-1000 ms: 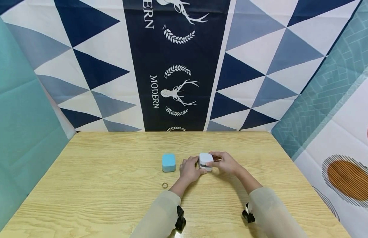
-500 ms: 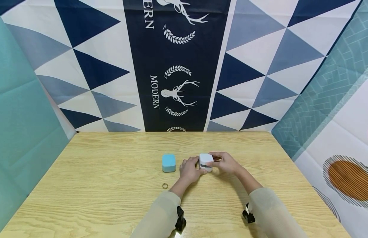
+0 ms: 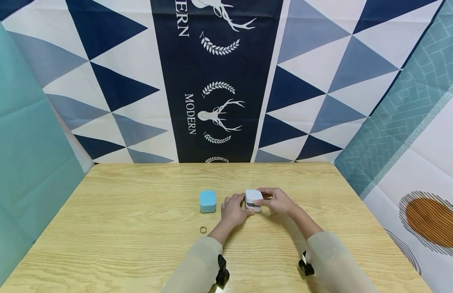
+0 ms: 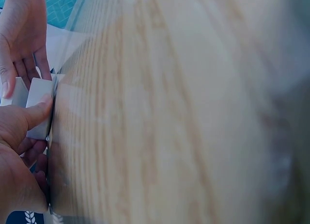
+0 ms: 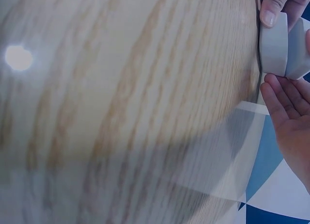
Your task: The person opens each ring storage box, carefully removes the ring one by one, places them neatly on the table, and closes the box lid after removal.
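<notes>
A small white box with rounded corners stands on the table right of the middle, its lid point(image 3: 253, 195) tilted up from its base point(image 4: 39, 88). A dark gap shows between the two at the front. My left hand point(image 3: 233, 210) grips the base from the left, thumb in front and fingers behind. From the right, my right hand point(image 3: 280, 201) pinches the lid between thumb and fingers. In the right wrist view the lid point(image 5: 299, 49) leans away from the base at an angle. The inside of the box is hidden.
A closed light-blue box point(image 3: 208, 201) of similar shape stands left of my left hand. Nearer to me lies a small gold-coloured ring point(image 3: 203, 232). The wooden table point(image 3: 120, 228) ends at a patterned curtain point(image 3: 219, 81) at the back.
</notes>
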### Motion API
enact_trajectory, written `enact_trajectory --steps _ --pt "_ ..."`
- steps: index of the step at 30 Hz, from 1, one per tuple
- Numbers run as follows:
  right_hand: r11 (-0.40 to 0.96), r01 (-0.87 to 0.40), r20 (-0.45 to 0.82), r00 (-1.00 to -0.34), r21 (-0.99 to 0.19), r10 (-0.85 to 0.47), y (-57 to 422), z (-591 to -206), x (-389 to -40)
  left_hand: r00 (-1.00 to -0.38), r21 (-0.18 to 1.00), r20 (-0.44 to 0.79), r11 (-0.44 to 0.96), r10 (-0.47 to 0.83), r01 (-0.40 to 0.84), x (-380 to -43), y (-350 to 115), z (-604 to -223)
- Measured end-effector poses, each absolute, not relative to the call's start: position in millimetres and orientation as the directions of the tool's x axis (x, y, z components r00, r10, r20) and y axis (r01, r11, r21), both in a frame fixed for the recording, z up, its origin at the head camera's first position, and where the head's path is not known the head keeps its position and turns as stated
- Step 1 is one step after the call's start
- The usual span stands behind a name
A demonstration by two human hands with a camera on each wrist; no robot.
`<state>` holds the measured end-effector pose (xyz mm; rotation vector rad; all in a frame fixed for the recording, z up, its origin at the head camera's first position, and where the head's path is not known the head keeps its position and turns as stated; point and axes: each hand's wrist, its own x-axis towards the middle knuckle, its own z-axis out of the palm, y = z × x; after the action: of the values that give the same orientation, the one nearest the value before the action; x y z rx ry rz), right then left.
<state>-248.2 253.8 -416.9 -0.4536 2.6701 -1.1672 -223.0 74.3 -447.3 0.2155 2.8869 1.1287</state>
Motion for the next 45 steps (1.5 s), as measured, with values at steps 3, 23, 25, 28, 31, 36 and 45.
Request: enact_trajectory --steps 3,23,25,28,31,36,45 --pt "0.648 -0.198 -0.055 -0.936 -0.736 -0.349 254.0 -417.0 -248.5 -0.989 0.679 0.022 0.724 0.143 0.119 -223.0 74.3 -447.8" --pt "0.646 -0.204 -0.046 -0.936 -0.735 -0.348 253.0 -415.8 -249.0 -0.99 0.681 0.014 0.724 0.139 0.111 -225.2 74.5 -448.5" --pt "0.644 -0.205 -0.045 -0.936 -0.737 -0.35 253.4 -416.5 -249.9 -0.99 0.68 0.015 0.724 0.141 0.114 -225.2 74.2 -448.1" --pt "0.642 -0.209 -0.041 -0.935 -0.738 -0.352 253.7 -416.9 -250.6 -0.989 0.681 0.011 0.724 0.146 0.114 -225.1 74.2 -448.5" --pt "0.643 -0.213 -0.04 -0.934 -0.736 -0.355 253.8 -417.7 -251.1 -0.989 0.682 0.01 0.722 0.147 0.114 -224.5 73.9 -448.7" --pt "0.649 -0.224 -0.035 -0.932 -0.727 -0.36 254.5 -418.7 -251.1 -0.99 0.679 0.019 0.725 0.143 0.118 -223.7 74.0 -448.8" --pt "0.666 -0.179 -0.071 -0.941 -0.724 -0.33 253.1 -418.1 -250.3 -0.99 0.679 0.016 0.725 0.139 0.113 -223.0 74.9 -447.8"
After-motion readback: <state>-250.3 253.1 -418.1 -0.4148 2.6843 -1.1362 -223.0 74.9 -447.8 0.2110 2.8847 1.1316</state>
